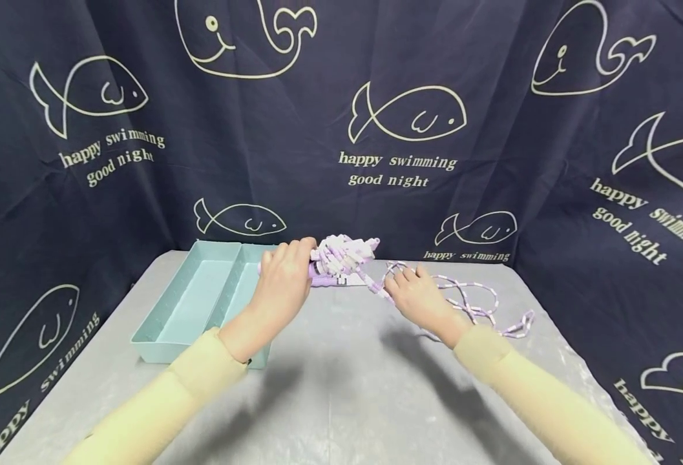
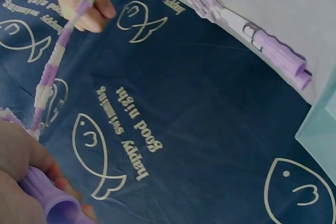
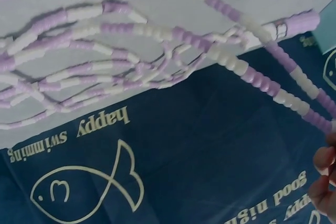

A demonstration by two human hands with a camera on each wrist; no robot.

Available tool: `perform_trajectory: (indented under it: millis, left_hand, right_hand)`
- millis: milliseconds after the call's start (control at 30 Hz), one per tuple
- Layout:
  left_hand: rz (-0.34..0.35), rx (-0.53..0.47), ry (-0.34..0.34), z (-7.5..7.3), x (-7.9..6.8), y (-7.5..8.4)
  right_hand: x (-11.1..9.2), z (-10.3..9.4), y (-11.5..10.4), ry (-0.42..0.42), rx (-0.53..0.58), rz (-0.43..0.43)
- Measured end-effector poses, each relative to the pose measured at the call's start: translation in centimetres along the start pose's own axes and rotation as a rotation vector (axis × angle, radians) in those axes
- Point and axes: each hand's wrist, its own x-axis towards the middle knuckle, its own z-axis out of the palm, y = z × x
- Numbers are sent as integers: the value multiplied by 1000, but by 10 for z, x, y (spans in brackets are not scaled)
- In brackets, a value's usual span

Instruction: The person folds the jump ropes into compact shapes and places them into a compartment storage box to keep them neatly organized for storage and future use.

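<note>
In the head view my left hand [image 1: 285,274] grips a purple jump rope handle [image 2: 47,192], seen end-on in the left wrist view. A bunched wad of purple and white beaded rope [image 1: 344,254] sits at that hand's fingers, above the table. From the wad a beaded strand [image 2: 52,64] runs to my right hand [image 1: 419,297], whose curled fingers hold it. Two strands [image 3: 257,81] lead to the right fingers in the right wrist view. A second purple handle [image 2: 281,53] lies on the table behind the wad. Whether all the rope is one piece, I cannot tell.
A light blue two-compartment tray [image 1: 163,349] stands on the left of the grey table [image 1: 341,400]. Loose loops of beaded rope [image 1: 495,303] spread over the table's right side. A dark blue curtain [image 1: 318,129] with fish drawings hangs behind and at both sides.
</note>
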Motion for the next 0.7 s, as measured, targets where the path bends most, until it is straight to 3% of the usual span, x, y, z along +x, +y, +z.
perform_trajectory:
  millis: [233, 533, 700]
  left_hand:
    - [-116, 91, -79, 14, 3, -9]
    - [-120, 218, -65, 30, 2, -18]
    - [-149, 278, -102, 38, 2, -22]
  right_hand:
    - [-4, -11, -13, -11, 11, -5]
    - [-5, -30, -20, -12, 27, 8]
    - [3, -44, -26, 31, 15, 8]
